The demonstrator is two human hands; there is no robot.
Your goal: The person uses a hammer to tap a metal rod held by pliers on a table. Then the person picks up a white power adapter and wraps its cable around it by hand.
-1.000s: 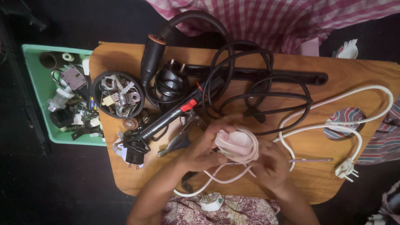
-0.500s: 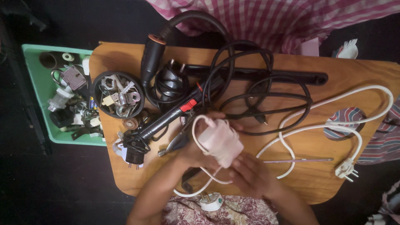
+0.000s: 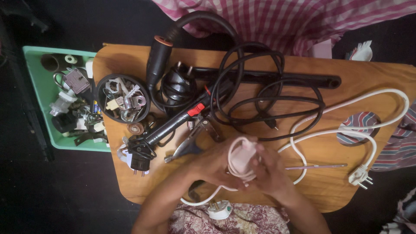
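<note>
Both hands hold a small pale pink device [image 3: 243,161] over the near edge of a wooden table [image 3: 381,78]. My left hand [image 3: 212,164] grips its left side and my right hand [image 3: 271,173] grips its right side. A white cord [image 3: 346,130] loops around the device, runs right across the table and ends in a white plug [image 3: 360,177]. Another stretch of white cord drops off the near edge to a round white plug [image 3: 220,209] over patterned cloth.
Left of my hands lie pliers [image 3: 195,138], a black tool with a red switch [image 3: 182,119] and a black plug [image 3: 139,157]. Tangled black cables [image 3: 264,95], a black hose [image 3: 160,65] and a bowl of metal parts [image 3: 122,99] fill the far side. A green tray [image 3: 39,104] of parts stands left.
The pink device has turned in my hands from flat to end-on. Both hands have shifted slightly right and closed tighter around it.
</note>
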